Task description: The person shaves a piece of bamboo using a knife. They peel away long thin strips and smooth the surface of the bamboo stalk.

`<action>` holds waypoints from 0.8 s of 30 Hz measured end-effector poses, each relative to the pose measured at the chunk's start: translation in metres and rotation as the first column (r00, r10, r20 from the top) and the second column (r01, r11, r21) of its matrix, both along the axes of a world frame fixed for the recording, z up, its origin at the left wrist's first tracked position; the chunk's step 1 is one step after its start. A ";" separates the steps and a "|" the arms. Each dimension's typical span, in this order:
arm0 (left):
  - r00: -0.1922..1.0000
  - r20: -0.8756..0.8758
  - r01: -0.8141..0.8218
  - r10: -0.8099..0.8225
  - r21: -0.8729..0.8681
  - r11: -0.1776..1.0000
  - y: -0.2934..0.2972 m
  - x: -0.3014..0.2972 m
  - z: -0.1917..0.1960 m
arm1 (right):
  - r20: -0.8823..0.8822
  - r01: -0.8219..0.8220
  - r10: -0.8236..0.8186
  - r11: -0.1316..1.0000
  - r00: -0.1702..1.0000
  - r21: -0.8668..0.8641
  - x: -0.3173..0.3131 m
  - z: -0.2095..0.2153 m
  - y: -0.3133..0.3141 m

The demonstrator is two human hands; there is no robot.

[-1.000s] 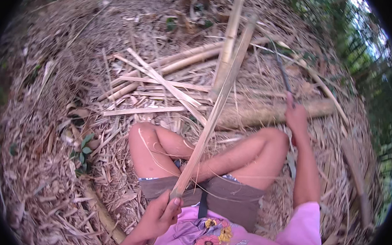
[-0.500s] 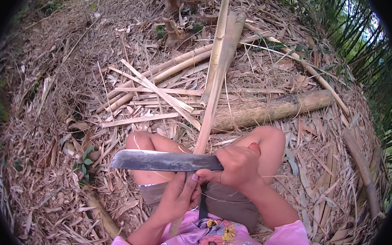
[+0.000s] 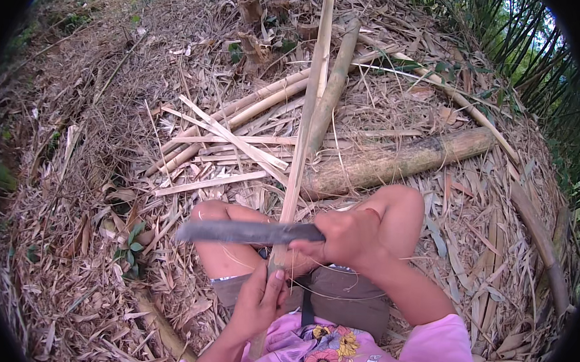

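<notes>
My left hand (image 3: 260, 297) grips the near part of a long split bamboo strip (image 3: 298, 156), thumb lying along it. The strip runs away from my lap between my bent knees, its far part over a round bamboo pole. In my right hand (image 3: 347, 239) is a machete, fingers wrapped around its handle. The machete's dark blade (image 3: 250, 232) points left and crosses over the strip just beyond my left hand. It is smeared by motion and seen nearly edge-on. Whether its edge touches the strip I cannot tell.
A thick bamboo log (image 3: 397, 162) lies beyond my right knee. Several split strips (image 3: 233, 138) and thin poles (image 3: 268, 99) lie crossed ahead to the left. Cut stumps (image 3: 253, 49) stand farther off, amid dry leaves. A small green plant (image 3: 130, 245) grows at left.
The machete blade has tilted from showing its broad face to nearly edge-on and shifted slightly right. The strip has turned and swung a little left. My left hand has shifted slightly toward me.
</notes>
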State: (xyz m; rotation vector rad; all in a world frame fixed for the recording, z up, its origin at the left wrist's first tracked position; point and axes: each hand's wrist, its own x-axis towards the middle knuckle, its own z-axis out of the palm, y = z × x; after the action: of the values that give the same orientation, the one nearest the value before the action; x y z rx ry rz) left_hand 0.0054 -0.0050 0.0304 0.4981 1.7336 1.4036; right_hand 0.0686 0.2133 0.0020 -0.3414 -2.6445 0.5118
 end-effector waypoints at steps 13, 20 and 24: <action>0.966 -0.235 0.074 -0.106 -0.142 0.987 -0.010 -0.012 0.010 | -0.212 -0.127 0.167 0.973 0.963 0.191 -0.016 -0.034 0.038; 0.961 0.272 0.085 -0.048 -0.127 0.988 -0.054 -0.007 0.032 | 0.415 0.576 -0.519 0.818 0.747 -0.014 -0.013 -0.029 0.122; 0.947 0.306 -0.083 0.098 -0.063 0.995 -0.079 -0.026 0.014 | 0.070 0.728 -0.769 0.566 0.635 -0.386 0.041 -0.017 0.176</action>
State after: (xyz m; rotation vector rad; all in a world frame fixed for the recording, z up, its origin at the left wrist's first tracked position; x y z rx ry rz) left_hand -0.0203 -0.0842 0.0447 0.1606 1.5470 1.4148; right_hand 0.1099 0.3890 -0.0151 -1.4472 -1.9778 0.7016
